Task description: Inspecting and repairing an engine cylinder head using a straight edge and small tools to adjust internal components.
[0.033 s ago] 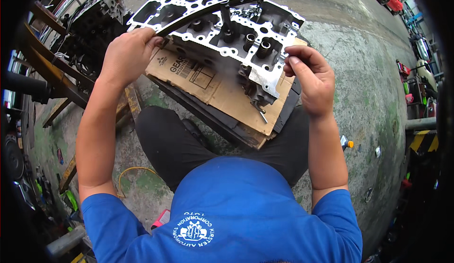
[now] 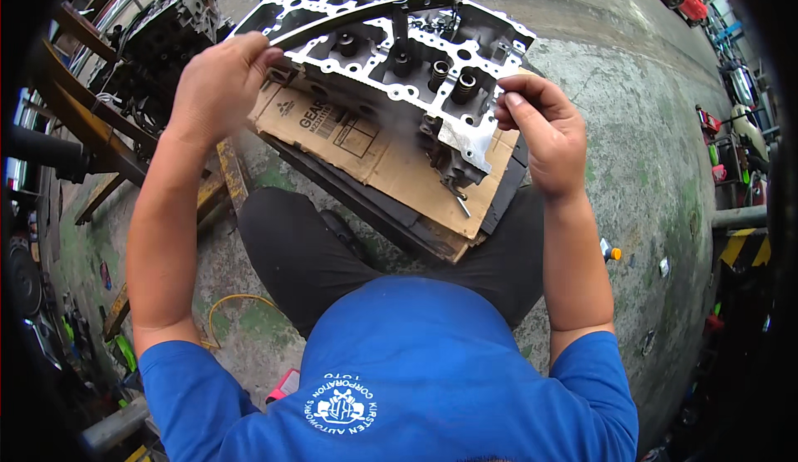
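Observation:
A bare metal cylinder head (image 2: 475, 135) lies on a flattened cardboard box (image 2: 391, 167) before me. My left hand (image 2: 216, 84) is closed round the near-left end of a long dark valve spring compressor (image 2: 349, 18). The tool's bar crosses above the cylinder head, and its post goes down into a valve pocket. Two valve springs (image 2: 465, 86) stand in the pockets right of that post. By the right end of the cylinder head, my right hand (image 2: 544, 134) is pinched, thumb against fingers. Whatever lies between those fingertips, if anything, is too small to make out.
Under the cardboard is a dark low stand (image 2: 374, 221), close to my knees. Another engine part (image 2: 170, 34) sits on the left, beside rusty metal beams (image 2: 108, 121). A yellow cable (image 2: 224, 300) curls on the floor; a bottle with an orange cap (image 2: 613, 253) is at right.
My left hand has shifted slightly left and up, and the compressor's bar has turned a little with it. The right hand has barely moved. The cylinder head stays in place.

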Motion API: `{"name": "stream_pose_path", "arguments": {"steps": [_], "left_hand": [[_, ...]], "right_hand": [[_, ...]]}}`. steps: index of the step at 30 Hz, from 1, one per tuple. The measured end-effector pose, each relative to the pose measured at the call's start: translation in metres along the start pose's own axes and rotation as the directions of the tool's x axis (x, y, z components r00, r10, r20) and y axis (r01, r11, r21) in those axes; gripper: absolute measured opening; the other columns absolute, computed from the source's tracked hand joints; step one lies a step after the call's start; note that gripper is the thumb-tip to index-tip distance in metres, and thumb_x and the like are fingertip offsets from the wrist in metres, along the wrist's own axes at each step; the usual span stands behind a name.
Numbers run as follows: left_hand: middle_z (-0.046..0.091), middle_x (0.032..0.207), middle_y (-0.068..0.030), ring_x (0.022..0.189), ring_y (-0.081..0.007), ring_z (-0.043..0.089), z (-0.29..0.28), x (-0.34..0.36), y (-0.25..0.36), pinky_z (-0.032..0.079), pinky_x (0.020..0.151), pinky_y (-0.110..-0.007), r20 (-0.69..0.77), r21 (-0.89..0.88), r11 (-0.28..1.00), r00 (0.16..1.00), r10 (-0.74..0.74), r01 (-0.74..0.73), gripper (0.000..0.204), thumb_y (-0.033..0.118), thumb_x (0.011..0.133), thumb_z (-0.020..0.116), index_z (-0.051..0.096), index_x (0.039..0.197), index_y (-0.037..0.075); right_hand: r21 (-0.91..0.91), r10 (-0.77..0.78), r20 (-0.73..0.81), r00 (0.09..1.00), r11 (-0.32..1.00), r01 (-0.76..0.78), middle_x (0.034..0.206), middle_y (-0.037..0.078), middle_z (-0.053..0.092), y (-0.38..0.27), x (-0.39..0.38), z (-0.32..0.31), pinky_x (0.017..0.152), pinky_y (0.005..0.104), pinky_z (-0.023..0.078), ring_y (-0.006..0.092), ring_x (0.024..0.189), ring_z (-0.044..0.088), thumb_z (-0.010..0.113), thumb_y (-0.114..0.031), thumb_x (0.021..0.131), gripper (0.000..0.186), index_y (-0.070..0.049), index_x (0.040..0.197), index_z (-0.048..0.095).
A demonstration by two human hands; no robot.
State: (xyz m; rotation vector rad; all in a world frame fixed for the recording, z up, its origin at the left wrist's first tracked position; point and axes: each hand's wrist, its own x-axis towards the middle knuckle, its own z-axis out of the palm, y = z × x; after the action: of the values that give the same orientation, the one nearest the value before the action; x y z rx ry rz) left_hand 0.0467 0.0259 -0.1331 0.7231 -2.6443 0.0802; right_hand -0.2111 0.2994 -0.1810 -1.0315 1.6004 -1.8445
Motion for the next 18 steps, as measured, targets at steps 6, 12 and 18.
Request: {"name": "stream_pose_path", "arguments": {"steps": [6, 12, 18], "left_hand": [[0.064, 0.087, -0.0192, 0.083, -0.0409, 0.063, -0.105, 0.075, -0.022, 0.045, 0.070, -0.049, -0.013, 0.360, 0.877, 0.938, 0.345, -0.318, 0.030, 0.030, 0.104, 0.058, 0.060, 0.095, 0.002], [0.070, 0.083, -0.0096, 0.087, -0.0323, 0.071, -0.144, 0.107, 0.025, 0.055, 0.076, -0.043, 0.000, 0.598, 0.660, 0.823, 0.567, -0.455, 0.013, 0.018, 0.089, 0.072, 0.068, 0.082, 0.008], [0.072, 0.087, -0.0108, 0.089, -0.0331, 0.072, -0.133, 0.116, 0.011, 0.056, 0.080, -0.043, -0.023, 0.618, 0.600, 0.751, 0.660, -0.509, 0.012, 0.018, 0.092, 0.069, 0.070, 0.084, 0.009]], "right_hand": [[-0.148, 0.061, 0.129, 0.990, 0.988, -0.041, 0.100, 0.008, 0.074, 0.004, 0.052, 0.028, 0.081, 0.0278, 0.058, 0.0137, 0.088, 0.071, 0.065, -0.005, 0.099, 0.017, 0.002, 0.113, 0.070], [-0.763, 0.072, 0.092, 0.993, 0.646, 0.024, 0.094, 0.010, 0.079, 0.021, 0.092, 0.061, 0.079, 0.0320, 0.055, 0.0171, 0.084, 0.072, 0.077, -0.015, 0.088, 0.019, -0.005, 0.104, 0.080], [-0.947, 0.118, -0.013, 0.993, 0.317, -0.050, 0.102, 0.016, 0.078, 0.015, 0.090, 0.101, 0.090, 0.0422, 0.057, 0.0324, 0.099, 0.074, 0.073, -0.024, 0.089, 0.019, -0.012, 0.101, 0.081]]}}
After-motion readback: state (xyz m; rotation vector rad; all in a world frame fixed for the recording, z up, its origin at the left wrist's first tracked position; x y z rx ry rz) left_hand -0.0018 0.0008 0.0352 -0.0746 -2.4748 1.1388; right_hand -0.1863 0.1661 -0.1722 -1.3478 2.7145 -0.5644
